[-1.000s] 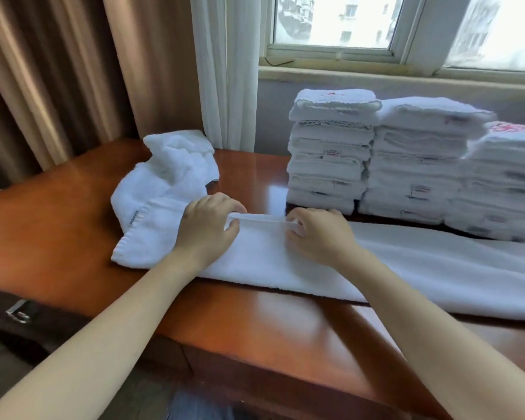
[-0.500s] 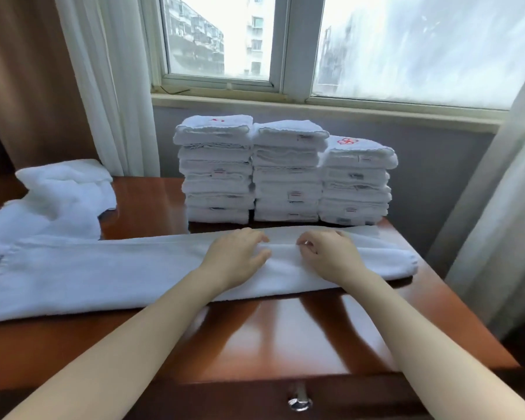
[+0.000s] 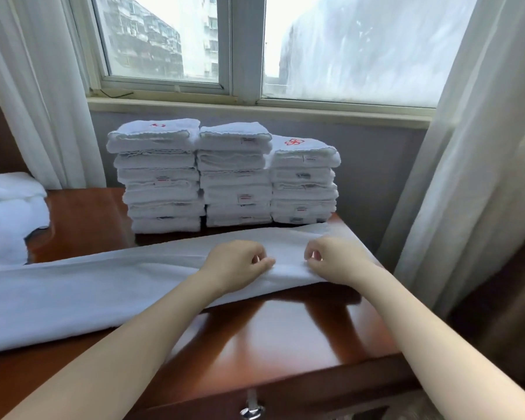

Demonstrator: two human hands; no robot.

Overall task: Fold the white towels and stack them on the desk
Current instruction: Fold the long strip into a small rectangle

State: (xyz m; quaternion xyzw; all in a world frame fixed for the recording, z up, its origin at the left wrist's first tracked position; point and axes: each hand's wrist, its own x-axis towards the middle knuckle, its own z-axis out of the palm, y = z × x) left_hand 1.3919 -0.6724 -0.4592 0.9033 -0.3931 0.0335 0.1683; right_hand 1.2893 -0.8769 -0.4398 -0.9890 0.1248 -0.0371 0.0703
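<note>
A long white towel (image 3: pixel 97 286), folded lengthwise into a strip, lies across the brown wooden desk (image 3: pixel 255 338). My left hand (image 3: pixel 237 265) and my right hand (image 3: pixel 334 260) sit close together near the strip's right end. Each hand pinches the towel's near edge with curled fingers. Behind them stand three stacks of folded white towels (image 3: pixel 228 177), the left and right ones topped with red embroidery. A loose pile of white towels (image 3: pixel 6 216) lies at the desk's left.
White curtains hang at the left (image 3: pixel 40 86) and right (image 3: pixel 473 147) of the window. The wall under the sill is right behind the stacks. The desk's right edge lies just past the towel's end. A metal drawer handle (image 3: pixel 250 410) shows at the front.
My view has swung to the right along the desk. Both hands have slid right along the towel strip to near its right end and now pinch its edge.
</note>
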